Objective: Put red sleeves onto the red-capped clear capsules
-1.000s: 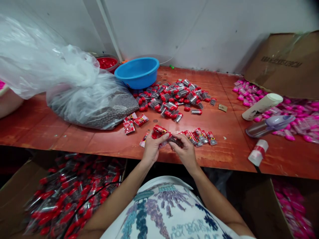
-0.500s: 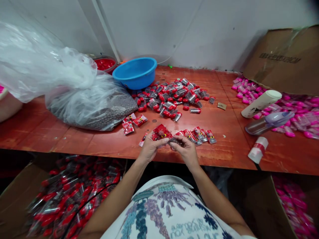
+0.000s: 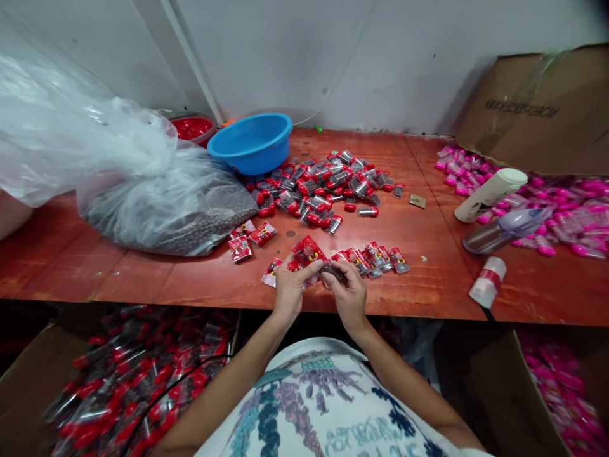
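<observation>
My left hand (image 3: pixel 288 289) pinches a small red printed packet (image 3: pixel 309 250) at the table's near edge. Close beside it, my right hand (image 3: pixel 349 293) is closed on a small clear tube of dark beads (image 3: pixel 333 273). The two hands almost touch. A row of red packets (image 3: pixel 375 258) lies just beyond my right hand. A few more red packets (image 3: pixel 247 238) lie to the left. Farther back is a heap of red-capped clear tubes (image 3: pixel 321 187).
A large clear plastic bag of dark beads (image 3: pixel 157 203) fills the left of the red wooden table (image 3: pixel 419 285). Behind are a blue bowl (image 3: pixel 250 143) and a red bowl (image 3: pixel 193 127). Right: white bottle (image 3: pixel 490 193), grey device (image 3: pixel 507 230), tape roll (image 3: pixel 488 282), pink tubes (image 3: pixel 571 216), cardboard box (image 3: pixel 537 114).
The view has drifted a little left and down. My hands stay together at the table edge; the red packet has turned up so its printed face shows more.
</observation>
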The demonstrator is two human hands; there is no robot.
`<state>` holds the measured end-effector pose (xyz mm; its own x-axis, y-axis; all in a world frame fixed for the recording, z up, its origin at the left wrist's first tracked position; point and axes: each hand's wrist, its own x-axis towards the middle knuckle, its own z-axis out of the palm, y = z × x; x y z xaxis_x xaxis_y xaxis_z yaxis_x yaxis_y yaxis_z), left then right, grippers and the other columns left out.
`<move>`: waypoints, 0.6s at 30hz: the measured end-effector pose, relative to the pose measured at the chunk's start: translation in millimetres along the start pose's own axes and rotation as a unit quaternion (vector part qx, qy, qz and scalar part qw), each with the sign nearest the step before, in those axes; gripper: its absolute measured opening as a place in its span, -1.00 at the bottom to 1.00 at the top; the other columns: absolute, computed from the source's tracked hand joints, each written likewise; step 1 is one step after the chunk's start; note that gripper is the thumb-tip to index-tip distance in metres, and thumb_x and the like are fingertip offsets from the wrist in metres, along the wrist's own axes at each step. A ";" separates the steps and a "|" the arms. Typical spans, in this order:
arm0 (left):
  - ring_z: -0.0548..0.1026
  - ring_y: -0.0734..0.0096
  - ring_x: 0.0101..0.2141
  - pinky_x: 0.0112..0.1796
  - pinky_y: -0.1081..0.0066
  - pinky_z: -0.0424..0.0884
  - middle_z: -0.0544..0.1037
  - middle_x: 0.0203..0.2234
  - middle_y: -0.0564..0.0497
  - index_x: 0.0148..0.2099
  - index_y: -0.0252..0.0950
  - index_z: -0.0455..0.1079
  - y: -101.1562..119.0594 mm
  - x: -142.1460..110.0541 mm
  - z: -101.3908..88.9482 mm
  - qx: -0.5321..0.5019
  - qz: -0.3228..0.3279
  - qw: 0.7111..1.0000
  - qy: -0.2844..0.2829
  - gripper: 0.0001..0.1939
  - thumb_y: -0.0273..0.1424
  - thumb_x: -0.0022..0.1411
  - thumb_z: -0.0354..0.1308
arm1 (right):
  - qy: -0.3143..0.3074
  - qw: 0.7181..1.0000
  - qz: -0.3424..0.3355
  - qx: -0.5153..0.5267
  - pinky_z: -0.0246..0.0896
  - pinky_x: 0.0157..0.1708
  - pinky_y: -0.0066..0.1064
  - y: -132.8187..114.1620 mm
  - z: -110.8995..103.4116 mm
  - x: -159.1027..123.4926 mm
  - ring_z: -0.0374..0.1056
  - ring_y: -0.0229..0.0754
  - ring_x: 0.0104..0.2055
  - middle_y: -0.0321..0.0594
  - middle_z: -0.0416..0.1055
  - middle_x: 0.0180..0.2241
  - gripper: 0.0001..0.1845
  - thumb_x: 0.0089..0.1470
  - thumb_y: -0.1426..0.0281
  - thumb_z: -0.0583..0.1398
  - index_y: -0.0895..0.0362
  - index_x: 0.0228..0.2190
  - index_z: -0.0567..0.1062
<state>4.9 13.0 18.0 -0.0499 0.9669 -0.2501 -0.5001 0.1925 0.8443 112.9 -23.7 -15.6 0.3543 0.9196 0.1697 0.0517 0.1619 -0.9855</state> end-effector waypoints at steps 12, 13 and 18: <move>0.52 0.42 -0.47 -0.36 0.44 0.44 0.59 -0.45 -0.01 -0.31 -0.37 0.50 3.7 12.7 -11.4 0.024 -0.064 0.996 -0.050 -0.65 -0.44 -0.24 0.46 | -0.027 0.991 0.096 0.086 0.36 -0.19 -0.29 6.5 2.6 11.5 0.40 -0.17 -0.25 -0.23 0.49 -0.27 -0.67 -0.06 0.29 0.33 0.09 -0.20 0.53; 0.51 0.43 -0.49 -0.37 0.45 0.44 0.59 -0.47 0.00 -0.33 -0.37 0.49 3.7 13.7 -11.7 0.025 -0.063 0.997 -0.042 -0.66 -0.44 -0.24 0.46 | -0.039 0.994 0.078 0.065 0.35 -0.14 -0.28 7.6 1.5 10.6 0.40 -0.16 -0.21 -0.21 0.47 -0.24 -0.66 -0.05 0.29 0.32 0.08 -0.17 0.53; 0.53 0.40 -0.47 -0.35 0.43 0.46 0.60 -0.46 0.00 -0.34 -0.37 0.51 3.5 14.2 -14.1 0.049 -0.096 0.994 -0.021 -0.65 -0.48 -0.27 0.46 | -0.134 0.989 0.057 0.040 0.30 -0.04 -0.27 14.8 -7.2 10.8 0.35 -0.15 -0.08 -0.20 0.39 -0.13 -0.53 -0.01 0.32 0.30 0.00 -0.01 0.47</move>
<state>-9.8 25.1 10.8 0.0749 0.9166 -0.3927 -0.4105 0.3872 0.8256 124.1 -14.0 -28.4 0.0922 0.9936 0.0653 -0.0515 0.0702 -0.9962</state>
